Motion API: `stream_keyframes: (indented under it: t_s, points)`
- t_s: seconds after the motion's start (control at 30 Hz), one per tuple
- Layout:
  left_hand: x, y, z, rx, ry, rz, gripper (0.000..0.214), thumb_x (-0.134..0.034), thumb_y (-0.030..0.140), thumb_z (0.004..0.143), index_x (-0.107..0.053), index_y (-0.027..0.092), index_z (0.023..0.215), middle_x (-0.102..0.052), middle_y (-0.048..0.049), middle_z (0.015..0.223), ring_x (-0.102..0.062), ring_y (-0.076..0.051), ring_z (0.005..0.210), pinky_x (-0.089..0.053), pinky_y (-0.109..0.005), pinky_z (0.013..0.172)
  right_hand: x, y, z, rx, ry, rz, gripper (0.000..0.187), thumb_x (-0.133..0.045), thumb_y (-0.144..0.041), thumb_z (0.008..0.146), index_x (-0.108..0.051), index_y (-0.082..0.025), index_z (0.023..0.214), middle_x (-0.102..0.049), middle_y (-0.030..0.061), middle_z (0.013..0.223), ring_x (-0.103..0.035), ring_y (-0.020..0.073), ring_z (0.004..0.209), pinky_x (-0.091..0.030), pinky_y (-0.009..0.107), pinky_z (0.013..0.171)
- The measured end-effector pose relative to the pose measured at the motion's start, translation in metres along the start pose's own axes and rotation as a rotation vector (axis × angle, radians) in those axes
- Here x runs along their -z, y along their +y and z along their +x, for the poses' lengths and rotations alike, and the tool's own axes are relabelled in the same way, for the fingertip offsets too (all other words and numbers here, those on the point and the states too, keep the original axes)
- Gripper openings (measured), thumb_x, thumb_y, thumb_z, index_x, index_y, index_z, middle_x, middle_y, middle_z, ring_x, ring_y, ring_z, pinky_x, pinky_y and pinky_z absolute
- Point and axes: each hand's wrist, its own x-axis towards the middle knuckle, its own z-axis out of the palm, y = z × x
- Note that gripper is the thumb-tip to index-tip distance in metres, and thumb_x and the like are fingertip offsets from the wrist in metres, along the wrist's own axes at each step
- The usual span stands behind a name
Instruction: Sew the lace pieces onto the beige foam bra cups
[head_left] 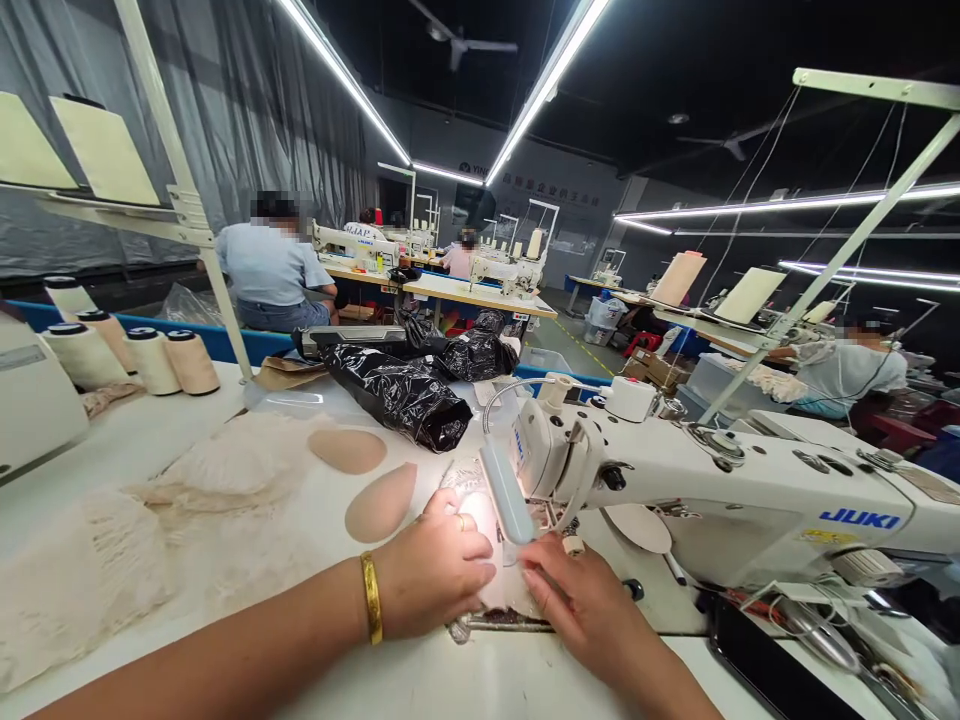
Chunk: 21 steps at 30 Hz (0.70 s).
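Observation:
A pale beige fabric piece (491,592) lies under the head of a white sewing machine (652,470), lit brightly near the needle area. My left hand (435,565), with a gold bracelet at the wrist, has its curled fingers closed on the left part of the fabric. On the other side, my right hand (585,600) pinches the fabric's right edge close to the needle. A grey lamp (506,495) hides the needle and presser foot. Two beige oval pads (382,502) rest left of my left hand, next to thin lace fabric (225,480).
Black plastic bags (397,390) lie behind the machine. Thread cones (154,360) stand at the left. A black phone (772,660) and tools sit at the right front, and another beige pad (637,525) lies under the machine arm. Several people work at other machines beyond.

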Motion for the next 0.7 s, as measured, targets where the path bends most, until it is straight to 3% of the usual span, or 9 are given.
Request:
stream_keyframes:
  t_s: [0.13, 0.23, 0.5, 0.7]
  points:
    - [-0.003, 0.012, -0.003, -0.057, 0.013, 0.033, 0.013, -0.065, 0.017, 0.086, -0.058, 0.020, 0.076, -0.065, 0.0021, 0.075, -0.056, -0.019, 0.065, -0.038, -0.044, 0.078, 0.001, -0.005, 0.000, 0.045, -0.152, 0.051, 0.018, -0.048, -0.019, 0.103, -0.064, -0.027, 0.105, -0.066, 0.0024, 0.097, -0.062, 0.0209, 0.088, -0.049, 0.033, 0.076]
    - [-0.008, 0.015, -0.003, -0.067, 0.038, 0.050, 0.012, -0.061, 0.014, 0.085, -0.056, 0.020, 0.075, -0.064, 0.0027, 0.074, -0.054, -0.018, 0.064, -0.038, -0.045, 0.079, -0.002, -0.006, 0.000, 0.022, -0.179, 0.037, 0.019, -0.049, -0.017, 0.103, -0.065, -0.025, 0.100, -0.063, 0.0031, 0.098, -0.061, 0.0207, 0.087, -0.049, 0.033, 0.076]
    - [-0.017, 0.009, 0.007, 0.038, 0.042, 0.065, 0.018, -0.057, 0.012, 0.089, -0.056, 0.018, 0.071, -0.062, 0.0019, 0.071, -0.057, -0.018, 0.068, -0.039, -0.048, 0.085, -0.012, -0.002, 0.003, -0.023, -0.076, -0.027, 0.025, -0.046, -0.014, 0.102, -0.068, -0.026, 0.104, -0.061, 0.0037, 0.090, -0.059, 0.0222, 0.081, -0.050, 0.033, 0.072]
    - [-0.011, -0.003, 0.012, 0.067, 0.022, 0.015, 0.010, -0.061, 0.020, 0.094, -0.066, 0.020, 0.086, -0.070, -0.0031, 0.082, -0.063, -0.024, 0.083, -0.039, -0.050, 0.093, -0.018, 0.001, 0.005, -0.033, -0.016, -0.075, 0.027, -0.045, -0.015, 0.100, -0.065, -0.025, 0.115, -0.065, 0.0054, 0.095, -0.062, 0.0230, 0.080, -0.050, 0.033, 0.066]
